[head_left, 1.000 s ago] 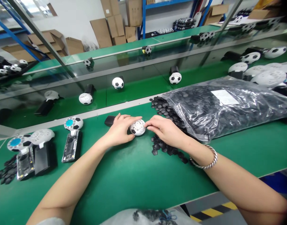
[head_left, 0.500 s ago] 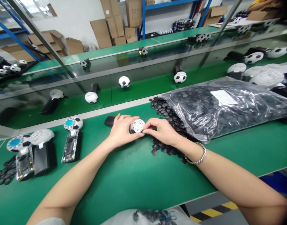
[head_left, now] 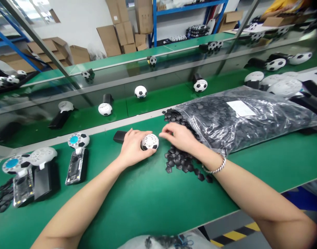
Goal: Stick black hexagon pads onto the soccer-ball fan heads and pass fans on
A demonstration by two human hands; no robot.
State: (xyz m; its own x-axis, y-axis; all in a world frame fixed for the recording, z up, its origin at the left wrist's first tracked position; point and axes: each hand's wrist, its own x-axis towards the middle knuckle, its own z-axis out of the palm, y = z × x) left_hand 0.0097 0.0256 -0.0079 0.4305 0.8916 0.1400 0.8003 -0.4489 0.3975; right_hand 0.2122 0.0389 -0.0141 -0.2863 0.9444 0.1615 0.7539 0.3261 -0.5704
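Note:
My left hand (head_left: 133,147) is wrapped round a small white football-shaped fan head (head_left: 150,141) lying on the green table (head_left: 148,197); its black handle (head_left: 119,136) sticks out to the left. My right hand (head_left: 180,137) hovers just right of the fan head, over a loose pile of small black hexagonal pieces (head_left: 180,160). Its fingers are curled in a pinch; whether a piece is between them is hidden.
A large clear plastic bag (head_left: 241,117) full of black pieces lies at the right. Partly built fans with clear handles (head_left: 77,157) sit at the left. Finished football fans (head_left: 140,91) ride the conveyor behind. Cardboard boxes and blue shelving stand at the back.
My right hand has lifted off the fan head and moved right, over the black pieces. The left hand still holds the fan head. Fans on the conveyor have shifted right.

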